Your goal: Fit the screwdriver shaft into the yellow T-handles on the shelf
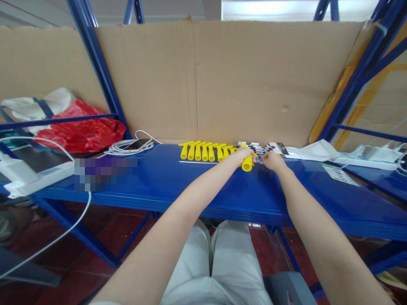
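My left hand (242,157) is closed around a yellow tapered plastic tube (247,164), its round open end facing me. To its left, a row of several matching yellow tubes (198,151) lies side by side on the blue shelf (152,180). My right hand (272,161) is just right of the held tube, with its fingers bent together; whatever they pinch is too small to make out. Behind and between the hands lie small black-and-white pieces (258,149), partly hidden by my fingers. A thin metal rod (193,162) rests in front of the yellow row.
A cardboard panel (235,80) closes off the back. On the left are a white power strip (41,178), a coiled white cable (132,147) and a red plastic bag (82,129). A white plastic wrapping (313,151) and a printed card (340,174) lie at right.
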`<state>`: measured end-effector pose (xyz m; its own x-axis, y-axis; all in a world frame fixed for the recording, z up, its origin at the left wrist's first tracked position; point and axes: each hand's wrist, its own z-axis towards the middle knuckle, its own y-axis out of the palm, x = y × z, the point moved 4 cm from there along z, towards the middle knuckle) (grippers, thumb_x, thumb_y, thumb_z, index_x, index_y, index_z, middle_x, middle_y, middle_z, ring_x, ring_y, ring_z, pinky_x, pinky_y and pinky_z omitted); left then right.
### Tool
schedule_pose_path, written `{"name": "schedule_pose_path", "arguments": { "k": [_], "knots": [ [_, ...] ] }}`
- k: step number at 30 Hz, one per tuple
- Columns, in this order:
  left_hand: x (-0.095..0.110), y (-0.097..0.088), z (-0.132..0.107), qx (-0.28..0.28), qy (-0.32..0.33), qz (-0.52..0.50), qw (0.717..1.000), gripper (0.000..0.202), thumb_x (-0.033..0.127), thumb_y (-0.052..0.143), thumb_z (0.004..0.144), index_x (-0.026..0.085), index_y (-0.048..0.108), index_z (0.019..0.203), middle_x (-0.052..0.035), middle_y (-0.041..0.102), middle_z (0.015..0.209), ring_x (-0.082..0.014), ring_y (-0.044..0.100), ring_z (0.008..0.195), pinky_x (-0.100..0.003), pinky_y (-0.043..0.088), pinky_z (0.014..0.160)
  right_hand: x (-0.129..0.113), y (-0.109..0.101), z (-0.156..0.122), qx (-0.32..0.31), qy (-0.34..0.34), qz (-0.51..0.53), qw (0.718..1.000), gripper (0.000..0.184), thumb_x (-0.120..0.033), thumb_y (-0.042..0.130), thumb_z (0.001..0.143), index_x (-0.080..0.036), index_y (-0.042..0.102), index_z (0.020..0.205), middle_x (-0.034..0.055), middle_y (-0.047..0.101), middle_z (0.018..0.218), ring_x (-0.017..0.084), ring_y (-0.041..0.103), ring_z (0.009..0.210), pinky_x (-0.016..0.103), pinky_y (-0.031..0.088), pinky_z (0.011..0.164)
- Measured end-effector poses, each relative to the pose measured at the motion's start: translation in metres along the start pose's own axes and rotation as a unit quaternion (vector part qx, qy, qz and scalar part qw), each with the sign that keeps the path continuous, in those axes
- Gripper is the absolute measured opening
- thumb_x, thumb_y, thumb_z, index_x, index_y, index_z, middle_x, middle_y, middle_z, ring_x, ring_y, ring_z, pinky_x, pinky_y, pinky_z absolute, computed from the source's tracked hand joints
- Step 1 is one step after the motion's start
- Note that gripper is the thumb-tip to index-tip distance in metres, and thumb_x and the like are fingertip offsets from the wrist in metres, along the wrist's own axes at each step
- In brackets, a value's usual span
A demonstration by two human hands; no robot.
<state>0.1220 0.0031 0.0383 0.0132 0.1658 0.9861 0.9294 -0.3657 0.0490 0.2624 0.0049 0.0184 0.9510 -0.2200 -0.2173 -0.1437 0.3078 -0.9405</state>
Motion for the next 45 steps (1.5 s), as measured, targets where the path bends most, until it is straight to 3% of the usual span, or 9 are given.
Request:
{"name": "schedule_pose_path", "arguments": {
  "k": [4, 6, 10, 16, 21, 29, 38, 45],
  "knots": [
    [0.008, -0.036, -0.009, 0.049, 0.059, 0.082, 0.994, 0.022, -0.003, 0.052, 0.078, 0.010, 0.058, 0.095, 0.0016, 0.056, 0.068, -0.0064, 0.050, 0.048, -0.019, 0.048, 0.052, -0.003, 0.008, 0.004, -0.037, -0.058, -0.003, 0.998, 0.038, -0.012, 0.050, 0.082, -0.018, 0.074, 0.111, 0.0110, 0.072, 0.111, 0.023, 0.065, 0.108, 0.029, 0.049, 0.091],
    [0.012, -0.059, -0.015, 0.076, 0.102, 0.114, 0.985, 0.032, -0.002, 0.053, 0.078, 0.011, 0.055, 0.107, -0.0024, 0.062, 0.085, -0.0061, 0.054, 0.052, -0.020, 0.050, 0.054, -0.005, 0.010, 0.004, -0.045, -0.068, -0.013, 0.997, 0.041, -0.013, 0.052, 0.081, -0.022, 0.074, 0.114, 0.0093, 0.072, 0.110, 0.023, 0.064, 0.108, 0.030, 0.049, 0.092],
    [0.011, -0.104, -0.025, 0.131, 0.149, 0.157, 0.968, 0.047, 0.002, 0.050, 0.083, 0.015, 0.044, 0.127, -0.0102, 0.061, 0.117, -0.0049, 0.056, 0.055, -0.019, 0.050, 0.051, -0.009, 0.011, 0.000, -0.036, -0.065, -0.042, 0.996, 0.047, -0.017, 0.052, 0.082, -0.030, 0.072, 0.122, 0.0089, 0.065, 0.127, 0.030, 0.054, 0.124, 0.043, 0.045, 0.102],
    [-0.009, -0.138, -0.034, 0.187, 0.159, 0.164, 0.955, 0.058, 0.004, 0.051, 0.085, 0.022, 0.037, 0.138, -0.0075, 0.063, 0.114, -0.0044, 0.054, 0.051, -0.019, 0.050, 0.053, -0.015, 0.019, -0.003, -0.067, -0.058, -0.044, 0.995, 0.050, -0.020, 0.044, 0.088, -0.033, 0.065, 0.132, 0.0075, 0.053, 0.143, 0.033, 0.040, 0.137, 0.055, 0.034, 0.110],
    [-0.017, -0.146, -0.032, 0.182, 0.188, 0.156, 0.953, 0.063, 0.006, 0.052, 0.087, 0.024, 0.032, 0.144, -0.0074, 0.064, 0.113, -0.0068, 0.059, 0.057, -0.020, 0.052, 0.058, -0.015, 0.022, -0.002, -0.076, -0.056, -0.050, 0.994, 0.049, -0.022, 0.042, 0.089, -0.033, 0.065, 0.131, 0.0067, 0.051, 0.146, 0.033, 0.039, 0.138, 0.058, 0.032, 0.110],
    [-0.024, -0.150, -0.031, 0.179, 0.166, 0.201, 0.949, 0.071, 0.008, 0.055, 0.083, 0.022, 0.029, 0.148, -0.0102, 0.065, 0.116, -0.0104, 0.063, 0.053, -0.023, 0.050, 0.057, -0.017, 0.021, -0.001, -0.065, -0.075, -0.058, 0.993, 0.047, -0.022, 0.044, 0.087, -0.031, 0.069, 0.125, 0.0066, 0.056, 0.142, 0.034, 0.044, 0.134, 0.057, 0.038, 0.107],
    [-0.025, -0.149, -0.030, 0.175, 0.177, 0.225, 0.942, 0.064, 0.011, 0.054, 0.084, 0.020, 0.035, 0.144, -0.0105, 0.064, 0.117, -0.0038, 0.056, 0.045, -0.020, 0.049, 0.058, -0.018, 0.019, -0.003, -0.070, -0.077, -0.065, 0.992, 0.046, -0.021, 0.044, 0.088, -0.031, 0.070, 0.124, 0.0059, 0.057, 0.141, 0.033, 0.047, 0.133, 0.055, 0.039, 0.106],
    [-0.025, -0.149, -0.030, 0.179, 0.168, 0.242, 0.939, 0.068, 0.010, 0.056, 0.082, 0.019, 0.034, 0.145, -0.0149, 0.062, 0.122, -0.0085, 0.062, 0.049, -0.024, 0.053, 0.060, -0.039, 0.005, -0.008, -0.020, -0.170, 0.056, 0.984, 0.033, -0.024, 0.047, 0.091, -0.018, 0.075, 0.106, 0.0089, 0.071, 0.116, 0.024, 0.063, 0.112, 0.033, 0.046, 0.097]
  ]
}}
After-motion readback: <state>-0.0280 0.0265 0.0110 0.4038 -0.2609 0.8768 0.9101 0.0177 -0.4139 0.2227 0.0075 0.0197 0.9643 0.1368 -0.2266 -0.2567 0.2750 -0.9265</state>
